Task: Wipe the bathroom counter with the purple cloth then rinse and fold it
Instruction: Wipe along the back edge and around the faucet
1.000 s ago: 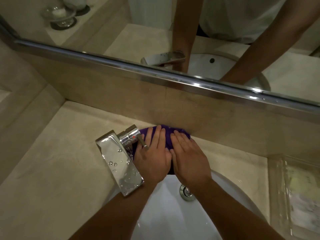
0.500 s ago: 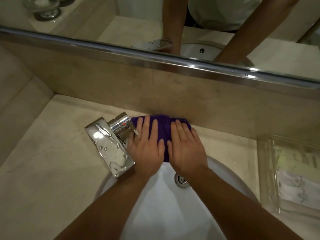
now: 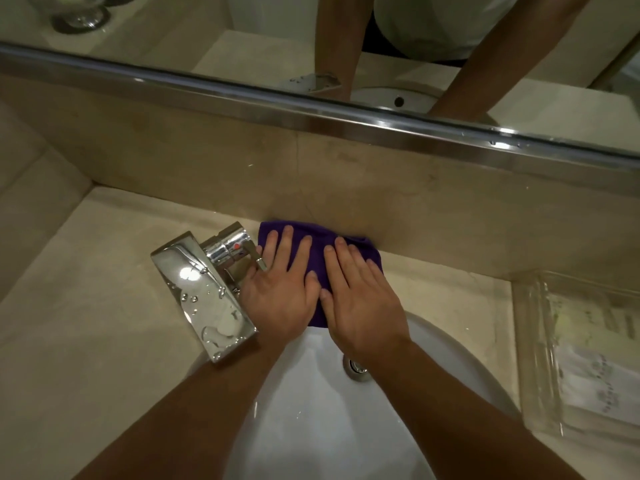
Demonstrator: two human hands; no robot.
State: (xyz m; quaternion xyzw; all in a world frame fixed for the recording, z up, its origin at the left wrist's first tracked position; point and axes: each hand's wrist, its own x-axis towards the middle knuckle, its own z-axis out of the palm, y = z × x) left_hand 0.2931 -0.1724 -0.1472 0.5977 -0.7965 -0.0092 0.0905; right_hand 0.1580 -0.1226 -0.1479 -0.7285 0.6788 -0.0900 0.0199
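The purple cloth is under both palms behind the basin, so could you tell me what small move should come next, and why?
Probably slide the purple cloth rightward along the counter. Both the left hand and the right hand press it flat against the backsplash, the faucet blocks the left side, and bare counter lies to the right.

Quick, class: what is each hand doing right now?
Left hand: open, flat, pressing on the purple cloth.
Right hand: open, flat, pressing on the same cloth.
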